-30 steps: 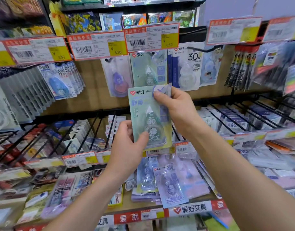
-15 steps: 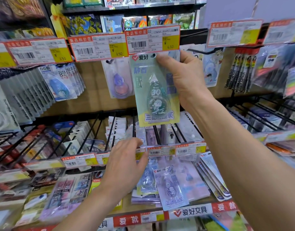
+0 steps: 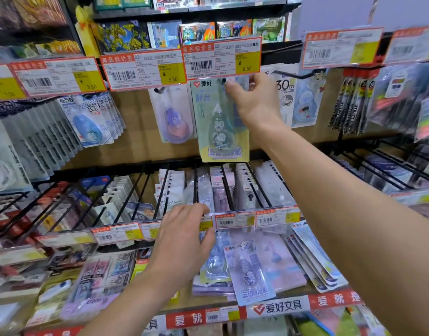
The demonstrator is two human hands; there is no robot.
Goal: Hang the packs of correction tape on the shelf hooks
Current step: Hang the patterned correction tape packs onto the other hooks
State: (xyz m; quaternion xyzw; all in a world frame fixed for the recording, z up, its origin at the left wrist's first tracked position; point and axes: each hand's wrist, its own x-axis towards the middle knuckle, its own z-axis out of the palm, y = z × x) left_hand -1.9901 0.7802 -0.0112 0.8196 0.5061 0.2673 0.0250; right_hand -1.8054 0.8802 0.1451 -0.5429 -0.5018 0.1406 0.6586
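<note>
My right hand (image 3: 253,100) pinches the top right of a pale green correction tape pack (image 3: 215,132), raised under the 6.50 price tag (image 3: 222,58). The pack's hang hole sits at the black tip of the shelf hook (image 3: 223,80). Whether the hook passes through the hole I cannot tell. My left hand (image 3: 184,241) is lower down, palm down, fingers loosely apart over a loose pile of correction tape packs (image 3: 251,272) lying on the bottom shelf. It holds nothing.
A purple tape pack (image 3: 173,117) hangs on the hook to the left, blue packs (image 3: 92,122) farther left, and a 30m pack (image 3: 287,93) to the right. Black wire hooks (image 3: 196,187) with price tags jut out on the middle row.
My right hand has lifted the green pack from chest level up to the hook under the price tag. My left hand let go of it and dropped toward the pile on the lower shelf.
</note>
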